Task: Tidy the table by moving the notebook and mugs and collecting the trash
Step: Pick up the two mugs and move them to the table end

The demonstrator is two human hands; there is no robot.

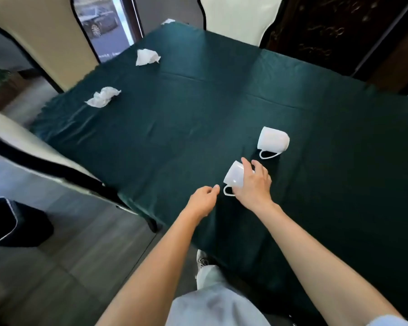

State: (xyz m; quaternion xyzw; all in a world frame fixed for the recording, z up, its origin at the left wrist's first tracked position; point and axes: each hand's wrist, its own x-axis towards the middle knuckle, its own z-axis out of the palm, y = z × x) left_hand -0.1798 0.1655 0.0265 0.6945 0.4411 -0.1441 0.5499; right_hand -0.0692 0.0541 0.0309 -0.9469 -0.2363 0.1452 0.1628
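Observation:
Two white mugs sit on the dark green tablecloth [222, 102]. The nearer mug [233, 176] is tilted, and my right hand [254, 182] is wrapped around its side, its handle showing below my fingers. The farther mug [273, 141] stands just beyond it, handle facing me. My left hand [203, 200] hovers just left of the held mug, fingers loosely curled and holding nothing. A crumpled white tissue [103, 97] lies near the table's left edge, another crumpled tissue [147, 57] farther back, and a third scrap [168, 21] at the far corner. No notebook is in view.
Cream chairs with dark frames stand at the left [33, 147], the back left [45, 38] and the far end [240, 17]. A dark bin [7, 222] sits on the floor at the lower left. Dark carved wood furniture [339, 31] stands behind the table.

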